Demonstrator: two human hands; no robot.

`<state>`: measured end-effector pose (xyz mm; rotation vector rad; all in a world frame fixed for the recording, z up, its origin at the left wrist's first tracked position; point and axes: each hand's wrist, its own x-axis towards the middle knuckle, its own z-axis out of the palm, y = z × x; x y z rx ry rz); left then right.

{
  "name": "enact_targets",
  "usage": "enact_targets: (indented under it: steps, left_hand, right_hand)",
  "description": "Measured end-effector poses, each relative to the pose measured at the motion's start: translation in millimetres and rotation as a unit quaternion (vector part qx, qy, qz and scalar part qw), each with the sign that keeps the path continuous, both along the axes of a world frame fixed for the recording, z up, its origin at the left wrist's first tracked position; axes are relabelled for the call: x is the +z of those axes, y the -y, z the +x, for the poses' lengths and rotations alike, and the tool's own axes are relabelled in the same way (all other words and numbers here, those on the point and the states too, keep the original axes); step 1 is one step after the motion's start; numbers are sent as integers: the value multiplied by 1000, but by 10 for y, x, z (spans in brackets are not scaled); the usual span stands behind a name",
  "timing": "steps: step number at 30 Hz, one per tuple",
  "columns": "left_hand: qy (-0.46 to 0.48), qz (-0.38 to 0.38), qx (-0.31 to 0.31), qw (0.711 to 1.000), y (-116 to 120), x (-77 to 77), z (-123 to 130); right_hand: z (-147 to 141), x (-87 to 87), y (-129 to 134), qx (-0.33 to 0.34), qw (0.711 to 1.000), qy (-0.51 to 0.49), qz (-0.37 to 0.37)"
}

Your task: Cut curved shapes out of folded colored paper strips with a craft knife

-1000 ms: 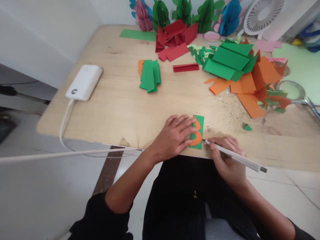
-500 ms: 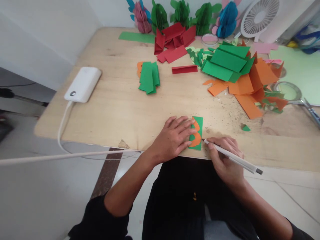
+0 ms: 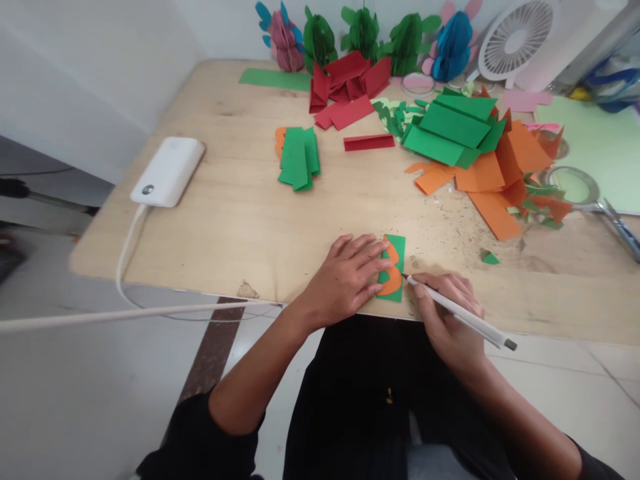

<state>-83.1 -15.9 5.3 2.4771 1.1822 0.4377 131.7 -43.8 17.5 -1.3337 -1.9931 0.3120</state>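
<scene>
My left hand [image 3: 347, 277] lies flat with fingers stretched, its fingertips pressing an orange paper cutout [image 3: 392, 281] with rounded lobes onto a green paper rectangle [image 3: 400, 243]. Both papers lie at the table's front edge, and the fingers cover part of the cutout's left side. In my right hand [image 3: 453, 313] is a white pen [image 3: 465, 315], gripped close to its point. The pen's tip meets the right side of the orange cutout, over the green paper.
Folded green papers [image 3: 299, 159] lie beyond my left hand. Farther back are red papers [image 3: 350, 83], a green pile [image 3: 453, 127], orange papers [image 3: 505, 173], scissors [image 3: 617, 227] and a white fan [image 3: 517, 41]. A white power bank [image 3: 167, 172] with a cable sits at left.
The pen's rear end has swung slightly left and its tip has moved up a little along the cutout's edge. My left hand stays in place on the papers.
</scene>
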Motion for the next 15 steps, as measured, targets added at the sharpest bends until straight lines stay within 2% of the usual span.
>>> enact_targets:
  steps: [8,15]
  left_hand:
    - [5,7,12,1000,5,-13,19]
    - [10,16,24,1000,10,-24,31]
  right_hand:
    - [-21,61,-12,26,999,-22,-19]
    - [-66,5,-34,79,997,6,-12]
